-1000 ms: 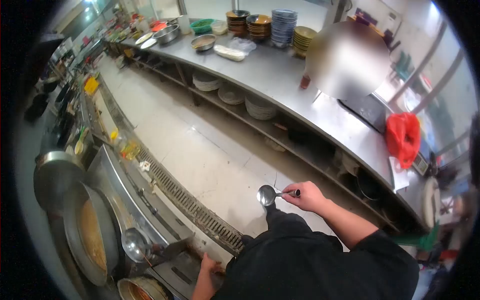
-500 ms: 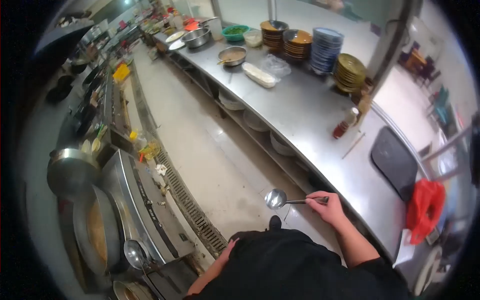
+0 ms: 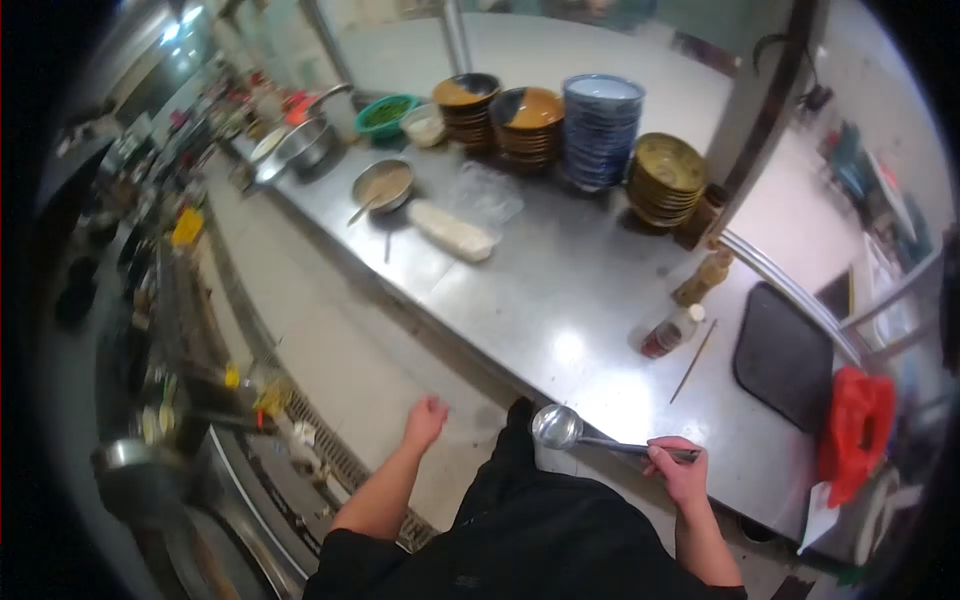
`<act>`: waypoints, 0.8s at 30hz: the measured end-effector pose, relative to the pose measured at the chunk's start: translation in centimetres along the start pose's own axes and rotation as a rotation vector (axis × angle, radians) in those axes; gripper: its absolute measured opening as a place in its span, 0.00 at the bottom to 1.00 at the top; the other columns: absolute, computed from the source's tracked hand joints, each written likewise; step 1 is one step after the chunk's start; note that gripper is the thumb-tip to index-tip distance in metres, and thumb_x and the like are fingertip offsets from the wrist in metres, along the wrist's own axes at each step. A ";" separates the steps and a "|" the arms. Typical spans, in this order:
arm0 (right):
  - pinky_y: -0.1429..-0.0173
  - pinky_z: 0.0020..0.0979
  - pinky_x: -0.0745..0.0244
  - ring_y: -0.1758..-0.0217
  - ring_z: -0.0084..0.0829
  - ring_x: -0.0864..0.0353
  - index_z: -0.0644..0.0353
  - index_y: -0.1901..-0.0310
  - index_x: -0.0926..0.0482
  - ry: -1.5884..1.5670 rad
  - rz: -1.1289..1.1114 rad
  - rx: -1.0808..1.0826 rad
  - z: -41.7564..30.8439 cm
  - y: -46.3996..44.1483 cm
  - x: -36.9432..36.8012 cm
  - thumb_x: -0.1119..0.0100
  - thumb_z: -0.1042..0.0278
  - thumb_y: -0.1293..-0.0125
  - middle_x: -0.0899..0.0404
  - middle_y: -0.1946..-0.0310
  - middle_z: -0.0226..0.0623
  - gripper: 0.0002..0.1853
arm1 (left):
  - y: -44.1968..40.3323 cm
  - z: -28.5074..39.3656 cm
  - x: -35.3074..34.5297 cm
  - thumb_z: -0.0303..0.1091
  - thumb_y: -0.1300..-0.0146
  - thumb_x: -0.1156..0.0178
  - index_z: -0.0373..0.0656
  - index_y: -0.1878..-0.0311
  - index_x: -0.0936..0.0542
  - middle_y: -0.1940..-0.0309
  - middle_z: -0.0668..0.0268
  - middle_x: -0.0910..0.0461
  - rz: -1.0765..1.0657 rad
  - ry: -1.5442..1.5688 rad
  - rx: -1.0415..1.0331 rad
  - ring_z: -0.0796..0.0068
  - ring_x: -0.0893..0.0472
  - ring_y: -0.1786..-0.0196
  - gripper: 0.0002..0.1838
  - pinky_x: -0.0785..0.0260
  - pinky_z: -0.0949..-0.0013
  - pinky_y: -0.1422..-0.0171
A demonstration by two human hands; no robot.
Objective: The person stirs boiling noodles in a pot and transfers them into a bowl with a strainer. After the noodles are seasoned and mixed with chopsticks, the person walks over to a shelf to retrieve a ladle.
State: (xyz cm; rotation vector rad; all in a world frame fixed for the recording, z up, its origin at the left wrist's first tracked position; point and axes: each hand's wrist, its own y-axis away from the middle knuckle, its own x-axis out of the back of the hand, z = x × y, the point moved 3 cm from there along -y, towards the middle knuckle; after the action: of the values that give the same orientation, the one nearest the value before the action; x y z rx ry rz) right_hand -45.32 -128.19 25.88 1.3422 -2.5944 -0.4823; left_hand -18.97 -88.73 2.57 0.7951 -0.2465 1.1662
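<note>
My right hand (image 3: 684,468) is closed round the dark handle of a metal ladle (image 3: 557,428). The ladle's round bowl points left, beside the front edge of the steel counter (image 3: 540,320). Liquid in the bowl cannot be made out for certain. My left hand (image 3: 427,422) hangs over the floor left of my leg, slightly blurred, its fingers loosely bent and apart with nothing in them. Closest to the ladle on the counter are a small bottle with a white cap (image 3: 672,332) and a thin brown stick (image 3: 693,362).
Bowls stand stacked along the counter's back: brown (image 3: 527,125), blue-and-white (image 3: 602,130) and olive (image 3: 667,180). A metal bowl with a spoon (image 3: 383,187) and a long white pack (image 3: 450,232) lie nearer. At right are a black tray (image 3: 785,355) and red bag (image 3: 857,430); stoves line the left.
My body and view have turned toward the counter. The ladle, still in my right hand, is now nearer its edge. My left hand has come away from my side and swung forward.
</note>
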 end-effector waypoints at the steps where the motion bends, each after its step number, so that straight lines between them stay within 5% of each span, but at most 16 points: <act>1: 0.70 0.25 0.24 0.77 0.24 0.22 0.70 0.64 0.19 -0.007 0.037 0.003 -0.7 -0.7 -0.5 0.36 0.76 0.41 0.20 0.76 0.38 0.07 | -2.7 6.7 1.6 0.38 0.39 0.39 0.35 0.46 0.26 0.67 0.57 0.18 0.084 0.060 -0.084 0.66 0.18 0.67 0.21 0.26 0.66 0.58; 5: 0.72 0.23 0.28 0.77 0.25 0.21 0.68 0.63 0.18 -0.039 0.201 -0.027 -2.7 -3.6 -2.9 0.36 0.75 0.42 0.18 0.75 0.38 0.07 | -13.4 28.5 3.5 0.37 0.41 0.38 0.35 0.46 0.27 0.61 0.57 0.19 -0.056 0.405 -0.305 0.68 0.19 0.62 0.22 0.27 0.67 0.54; 7: 0.73 0.23 0.28 0.76 0.25 0.20 0.68 0.63 0.18 -0.046 0.238 0.017 -3.7 -4.7 -4.5 0.36 0.75 0.42 0.18 0.75 0.37 0.07 | -20.3 35.5 2.4 0.39 0.42 0.36 0.34 0.47 0.27 0.58 0.57 0.21 0.010 0.111 -0.653 0.65 0.20 0.58 0.24 0.28 0.65 0.51; 13: 0.71 0.24 0.26 0.76 0.26 0.20 0.70 0.63 0.19 -0.074 0.424 -0.029 -6.7 -6.6 -7.8 0.37 0.76 0.42 0.18 0.74 0.40 0.07 | -24.2 56.2 -0.1 0.37 0.43 0.35 0.37 0.47 0.26 0.56 0.58 0.21 0.197 -0.056 -1.200 0.66 0.21 0.57 0.22 0.29 0.68 0.51; 15: 0.71 0.24 0.26 0.76 0.26 0.20 0.70 0.63 0.19 -0.078 0.459 -0.047 -7.0 -6.8 -8.6 0.37 0.76 0.42 0.18 0.73 0.40 0.07 | -23.6 58.2 -1.9 0.36 0.43 0.36 0.38 0.48 0.25 0.57 0.58 0.21 0.241 -0.006 -1.307 0.66 0.21 0.57 0.21 0.29 0.68 0.52; 17: 0.71 0.25 0.26 0.75 0.26 0.20 0.70 0.62 0.19 -0.047 0.490 -0.064 -7.0 -6.9 -8.9 0.36 0.75 0.42 0.18 0.73 0.40 0.08 | -22.3 58.5 -4.9 0.35 0.43 0.37 0.40 0.51 0.22 0.64 0.60 0.20 -0.307 0.157 -1.075 0.66 0.20 0.59 0.17 0.29 0.65 0.53; 22: 0.72 0.24 0.27 0.76 0.26 0.20 0.69 0.61 0.19 -0.009 0.448 -0.039 -7.2 -7.5 -10.5 0.37 0.74 0.41 0.18 0.74 0.40 0.08 | -17.0 51.7 -8.5 0.39 0.40 0.41 0.43 0.53 0.21 0.64 0.58 0.19 -0.485 -0.322 -1.243 0.54 0.20 0.61 0.15 0.28 0.57 0.53; 24: 0.72 0.24 0.27 0.77 0.27 0.19 0.68 0.61 0.19 -0.012 0.352 -0.007 -6.3 -8.3 -11.0 0.37 0.72 0.40 0.17 0.74 0.40 0.09 | -14.4 49.4 -6.1 0.44 0.41 0.42 0.45 0.53 0.21 0.61 0.57 0.19 -0.778 -0.513 -1.404 0.52 0.21 0.58 0.17 0.29 0.55 0.53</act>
State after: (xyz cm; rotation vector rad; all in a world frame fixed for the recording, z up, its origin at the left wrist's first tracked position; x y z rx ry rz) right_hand -30.80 -124.92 28.57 0.8521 -2.7515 -0.4381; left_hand 2.21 -128.59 27.95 -0.1377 -0.9422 -0.1189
